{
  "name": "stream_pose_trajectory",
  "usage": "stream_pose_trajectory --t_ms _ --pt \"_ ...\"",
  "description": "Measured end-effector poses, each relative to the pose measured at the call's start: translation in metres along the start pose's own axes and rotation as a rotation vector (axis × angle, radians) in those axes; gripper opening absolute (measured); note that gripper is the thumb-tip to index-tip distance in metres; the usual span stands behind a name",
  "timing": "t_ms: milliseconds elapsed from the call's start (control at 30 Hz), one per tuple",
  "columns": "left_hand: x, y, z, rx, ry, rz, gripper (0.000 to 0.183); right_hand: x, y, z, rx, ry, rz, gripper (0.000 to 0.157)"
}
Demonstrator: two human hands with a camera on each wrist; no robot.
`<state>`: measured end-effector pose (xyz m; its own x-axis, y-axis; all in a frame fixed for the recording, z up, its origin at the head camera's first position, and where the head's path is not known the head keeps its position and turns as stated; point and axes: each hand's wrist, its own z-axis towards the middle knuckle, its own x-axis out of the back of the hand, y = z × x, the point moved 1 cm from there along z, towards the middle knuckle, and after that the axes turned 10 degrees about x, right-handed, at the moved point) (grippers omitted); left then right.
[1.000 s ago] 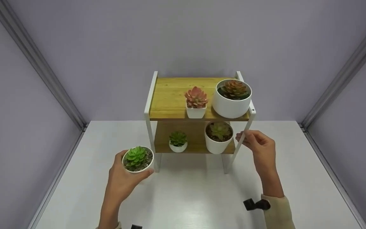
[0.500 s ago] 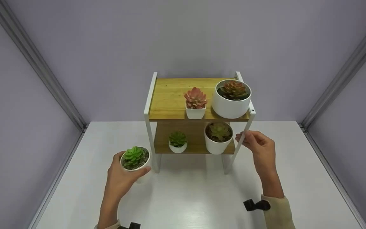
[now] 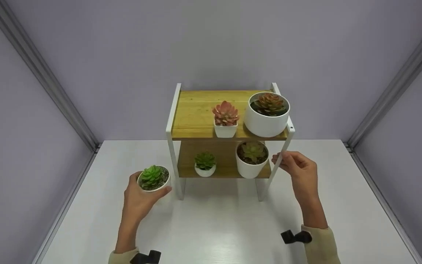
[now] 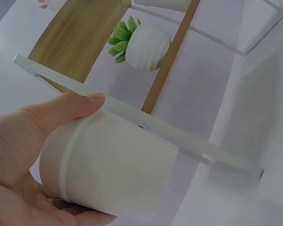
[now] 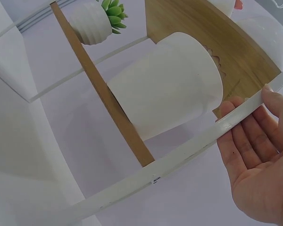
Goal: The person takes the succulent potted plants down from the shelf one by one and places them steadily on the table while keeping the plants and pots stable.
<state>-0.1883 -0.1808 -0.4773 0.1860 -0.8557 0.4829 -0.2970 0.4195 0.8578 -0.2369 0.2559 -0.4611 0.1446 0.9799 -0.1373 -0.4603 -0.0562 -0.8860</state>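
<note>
My left hand point(image 3: 137, 200) grips a white round pot point(image 4: 113, 165) with a bright green succulent point(image 3: 151, 177), thumb and fingers around its sides. The pot is off the shelf, just left of the front left leg of a two-tier plant stand point(image 3: 196, 126) with wooden boards and a white frame. On the other side, my right hand point(image 3: 300, 168) holds the stand's front right leg point(image 5: 226, 122) between thumb and fingers. Near that hand, a tall white pot point(image 5: 167, 87) with a dull green succulent stands on the lower board. Left of it sits a small ribbed pot point(image 4: 148, 47) with a green succulent.
On the upper board stand a small square pot point(image 3: 226, 131) with a pink succulent and a wide white pot point(image 3: 266, 124) with a reddish-brown one at the right. The stand is on a white table point(image 3: 211, 227), with grey walls point(image 3: 123, 73) behind and at both sides.
My left hand and the potted succulent have shifted slightly left, away from the stand, and the pot's tilt has changed a little. My right hand stays on the leg.
</note>
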Motion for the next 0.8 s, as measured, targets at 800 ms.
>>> stream_pose_trajectory --t_ms 800 --pt "-0.019 -0.019 0.034 -0.018 0.051 -0.015 0.114 0.001 0.001 0.001 -0.006 -0.011 -0.012 0.030"
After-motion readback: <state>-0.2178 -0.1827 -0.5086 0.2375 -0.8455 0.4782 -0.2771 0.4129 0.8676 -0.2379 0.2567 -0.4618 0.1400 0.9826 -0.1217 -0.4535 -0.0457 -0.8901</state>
